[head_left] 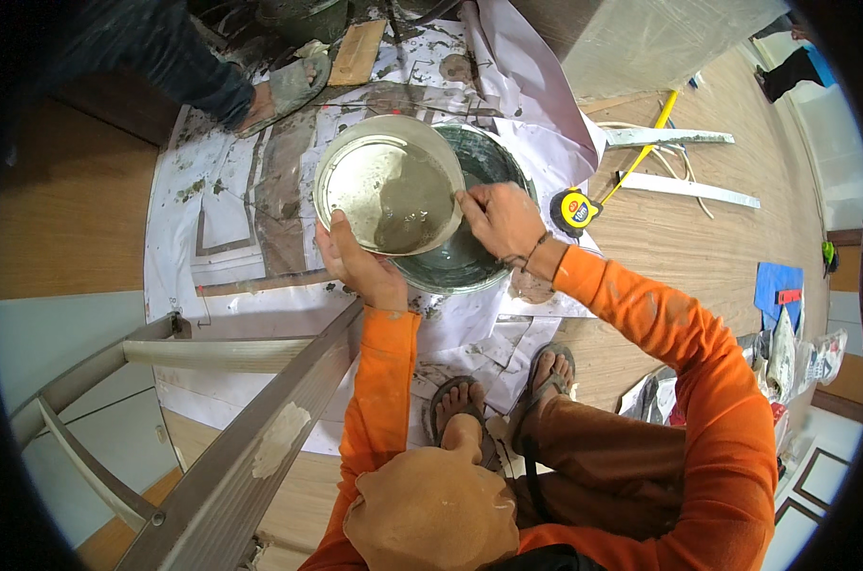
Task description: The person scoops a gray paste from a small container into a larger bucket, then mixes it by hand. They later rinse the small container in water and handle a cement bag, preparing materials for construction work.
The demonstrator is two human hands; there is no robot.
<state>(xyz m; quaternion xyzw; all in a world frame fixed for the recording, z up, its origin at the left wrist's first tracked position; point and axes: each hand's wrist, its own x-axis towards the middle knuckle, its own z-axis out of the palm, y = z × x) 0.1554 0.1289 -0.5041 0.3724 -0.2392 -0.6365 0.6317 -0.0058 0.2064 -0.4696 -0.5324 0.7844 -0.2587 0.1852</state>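
A round, pale basin (pixel 341 181) is tilted, with a pool of grey, watery mix (pixel 417 205) gathered on its right side. My left hand (pixel 363 266) grips its near left rim, the thumb over the edge. At the right rim, my right hand (pixel 506 221) is closed with its fingertips on the edge. Partly under the basin stands a wider, dark round tub (pixel 493 157), its inside wet and grey. The basin hides much of that tub.
Stained paper sheets (pixel 198 205) cover the floor. A ladder (pixel 270 452) stands close on my left. To the right lie a yellow tape measure (pixel 574 211), pulled out, and pale strips (pixel 693 188). Another person's sandalled foot (pixel 260 107) is at the far left.
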